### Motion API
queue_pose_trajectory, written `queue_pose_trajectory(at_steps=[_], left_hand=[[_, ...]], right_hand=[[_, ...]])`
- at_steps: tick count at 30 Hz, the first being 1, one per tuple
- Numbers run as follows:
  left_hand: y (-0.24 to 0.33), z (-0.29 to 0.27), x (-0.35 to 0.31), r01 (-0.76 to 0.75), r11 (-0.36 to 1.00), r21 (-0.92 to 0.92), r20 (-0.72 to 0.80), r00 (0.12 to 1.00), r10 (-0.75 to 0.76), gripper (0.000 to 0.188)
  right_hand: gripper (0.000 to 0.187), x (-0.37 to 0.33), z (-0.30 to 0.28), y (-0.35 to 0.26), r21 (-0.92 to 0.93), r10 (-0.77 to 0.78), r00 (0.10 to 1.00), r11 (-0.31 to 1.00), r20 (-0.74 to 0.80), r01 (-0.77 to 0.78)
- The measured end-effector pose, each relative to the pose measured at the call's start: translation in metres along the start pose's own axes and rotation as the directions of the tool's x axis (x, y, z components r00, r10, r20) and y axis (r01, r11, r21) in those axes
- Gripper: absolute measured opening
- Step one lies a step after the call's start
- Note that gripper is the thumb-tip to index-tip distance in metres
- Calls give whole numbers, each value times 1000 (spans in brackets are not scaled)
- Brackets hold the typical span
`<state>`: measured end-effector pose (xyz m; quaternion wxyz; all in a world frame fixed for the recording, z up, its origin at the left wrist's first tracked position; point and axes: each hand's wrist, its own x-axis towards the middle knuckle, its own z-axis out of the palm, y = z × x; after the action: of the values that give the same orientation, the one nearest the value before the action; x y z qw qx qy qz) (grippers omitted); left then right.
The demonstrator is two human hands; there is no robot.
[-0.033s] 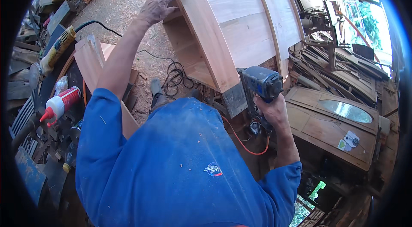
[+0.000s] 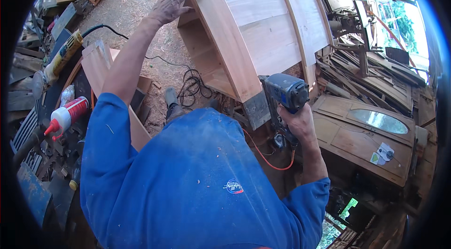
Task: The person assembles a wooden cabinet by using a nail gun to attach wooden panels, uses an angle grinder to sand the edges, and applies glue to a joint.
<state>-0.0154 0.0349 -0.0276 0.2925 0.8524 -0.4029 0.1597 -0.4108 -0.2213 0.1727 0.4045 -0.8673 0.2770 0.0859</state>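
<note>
A pneumatic nail gun (image 2: pixel 285 90) is in my right hand (image 2: pixel 299 121), its fingers wrapped round the handle. The gun's nose end is by the near corner of a pale wooden cabinet (image 2: pixel 268 28) lying on its side, next to a grey block (image 2: pixel 256 110) under that corner; whether it touches is hard to tell. An orange air hose (image 2: pixel 277 168) loops below the gun. My left hand (image 2: pixel 171 7) lies at the far end of the cabinet's front board (image 2: pixel 228 37), fingers apart, holding no tool.
Left of me are a red-and-white glue bottle (image 2: pixel 68 115), a yellow angle grinder (image 2: pixel 63 56) and wood boards (image 2: pixel 96 68). A black cord (image 2: pixel 192 82) coils on the floor near my foot. At right lie a panelled wooden door (image 2: pixel 347 131) and stacked planks (image 2: pixel 371 79).
My left forearm and sleeve have shifted very slightly to the left. The nail gun, my right hand and the cabinet show no visible movement.
</note>
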Motion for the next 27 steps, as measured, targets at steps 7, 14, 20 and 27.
queue_pose_trajectory(at_steps=[7, 14, 20, 27], left_hand=[[-41, 12, 28, -108, 990, -86, 255, 959, 127, 51], [-56, 12, 38, -137, 962, -238, 185, 966, 183, 38], [-61, 12, 43, -368, 923, -113, 93, 921, 379, 37], [-64, 3, 47, -383, 917, -110, 149, 906, 397, 41]], right_hand=[[24, -7, 0, -1, -77, 69, 998, 995, -13, -70], [39, -8, -4, -3, -79, 20, 1000, 997, 1, -20], [39, -5, -11, -14, -5, 99, 995, 995, -7, -99], [37, 16, -14, -1, 6, 124, 991, 992, 58, -124]])
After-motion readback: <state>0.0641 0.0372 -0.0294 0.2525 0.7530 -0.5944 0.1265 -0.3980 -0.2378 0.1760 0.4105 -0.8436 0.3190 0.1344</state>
